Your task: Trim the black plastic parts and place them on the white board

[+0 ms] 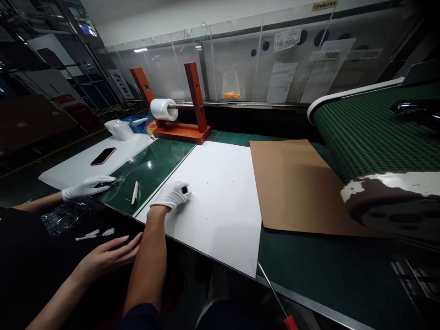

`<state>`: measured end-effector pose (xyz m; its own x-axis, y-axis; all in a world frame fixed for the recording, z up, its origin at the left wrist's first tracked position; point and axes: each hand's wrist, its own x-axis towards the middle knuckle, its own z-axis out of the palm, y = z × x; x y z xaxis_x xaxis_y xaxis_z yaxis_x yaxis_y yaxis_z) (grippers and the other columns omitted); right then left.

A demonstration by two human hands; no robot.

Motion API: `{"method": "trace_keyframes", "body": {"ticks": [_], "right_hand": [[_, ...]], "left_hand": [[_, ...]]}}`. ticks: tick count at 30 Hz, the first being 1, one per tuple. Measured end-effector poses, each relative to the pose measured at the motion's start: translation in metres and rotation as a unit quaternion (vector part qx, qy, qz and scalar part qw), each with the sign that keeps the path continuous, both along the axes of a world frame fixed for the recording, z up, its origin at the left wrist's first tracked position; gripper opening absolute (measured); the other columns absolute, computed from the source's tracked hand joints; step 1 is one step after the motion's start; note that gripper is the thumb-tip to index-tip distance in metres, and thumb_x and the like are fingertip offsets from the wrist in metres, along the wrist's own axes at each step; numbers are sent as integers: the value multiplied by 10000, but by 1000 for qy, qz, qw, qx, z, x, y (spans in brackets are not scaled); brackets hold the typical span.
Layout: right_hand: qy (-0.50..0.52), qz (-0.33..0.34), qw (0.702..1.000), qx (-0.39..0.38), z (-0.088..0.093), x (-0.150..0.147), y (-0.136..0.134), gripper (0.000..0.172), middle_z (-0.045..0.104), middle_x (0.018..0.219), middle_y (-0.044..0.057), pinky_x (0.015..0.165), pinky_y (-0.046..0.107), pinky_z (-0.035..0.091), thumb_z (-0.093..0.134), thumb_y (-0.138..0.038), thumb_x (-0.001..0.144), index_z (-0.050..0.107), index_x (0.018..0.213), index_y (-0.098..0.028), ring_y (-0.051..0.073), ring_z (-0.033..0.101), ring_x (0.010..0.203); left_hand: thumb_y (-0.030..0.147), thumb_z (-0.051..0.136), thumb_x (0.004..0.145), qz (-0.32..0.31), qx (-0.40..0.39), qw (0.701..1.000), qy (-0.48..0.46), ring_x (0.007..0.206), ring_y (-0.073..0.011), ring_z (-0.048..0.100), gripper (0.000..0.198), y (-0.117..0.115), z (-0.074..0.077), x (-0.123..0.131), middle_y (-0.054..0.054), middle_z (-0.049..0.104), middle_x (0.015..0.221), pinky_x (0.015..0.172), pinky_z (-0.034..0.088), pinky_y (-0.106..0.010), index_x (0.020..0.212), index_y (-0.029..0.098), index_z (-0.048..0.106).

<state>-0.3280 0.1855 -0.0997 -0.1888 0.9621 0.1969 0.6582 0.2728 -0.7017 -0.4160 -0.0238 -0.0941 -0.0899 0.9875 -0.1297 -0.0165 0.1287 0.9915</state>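
Observation:
My left hand (171, 195), in a white glove, rests over a white sheet (223, 197) near its left side. Its fingers are closed around a small black piece (184, 189), which shows at the fingertips; its kind is unclear. Several tiny ring-like marks or parts dot the sheet. My right hand is out of the picture. At the table's front edge, a screwdriver (273, 288) with a red handle slants up from the bottom, its tip near the sheet's lower right corner. What supports it is not visible.
Left of me, a co-worker's gloved hand (90, 187) touches clear plastic, and their bare hand (108, 256) is near my forearm. Around are a marker-like stick (135, 192), a phone (103, 156), a film roll (161, 109) on a wooden stand, brown cardboard (292, 183) and a green conveyor (378, 133).

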Motion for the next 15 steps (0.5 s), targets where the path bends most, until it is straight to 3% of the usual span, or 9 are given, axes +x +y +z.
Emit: {"method": "trace_keyframes", "body": {"ticks": [3,7,10,13,15], "right_hand": [[4,5,1000,11,1,0,-16,392,620,602,-41,547,235,453,547,-394,950,594,657,-138,67,549,489],[10,30,999,20,-5,12,-32,468,535,560,-42,501,186,324,503,-325,969,556,538,-150,21,507,466],[17,50,998,18,-9,23,-38,520,446,514,-77,474,183,265,442,-246,991,514,482,-169,13,445,402],[22,64,998,11,-8,30,-41,511,422,500,-86,452,188,266,444,-188,978,522,473,-182,26,400,356],[26,71,997,8,-5,32,-42,481,430,509,-77,443,194,284,487,-182,958,541,480,-193,36,398,349]], "left_hand": [[399,392,935,-10,38,986,160,1396,-387,323,479,10,8,-8,14,571,1347,1038,420,-622,1406,329,441],[344,398,921,-16,57,943,327,1446,-341,200,487,13,12,-31,15,499,1430,1135,341,-580,1402,287,448],[295,386,937,-9,30,937,348,1461,-299,145,425,4,4,-52,16,472,1457,1205,217,-530,1335,260,530],[274,394,951,8,10,954,299,1468,-276,98,369,4,-10,-63,8,439,1486,1222,41,-518,1250,236,609],[284,401,961,12,0,969,246,1459,-283,170,361,12,-20,-63,-24,439,1486,1204,78,-547,1246,231,616]]}}
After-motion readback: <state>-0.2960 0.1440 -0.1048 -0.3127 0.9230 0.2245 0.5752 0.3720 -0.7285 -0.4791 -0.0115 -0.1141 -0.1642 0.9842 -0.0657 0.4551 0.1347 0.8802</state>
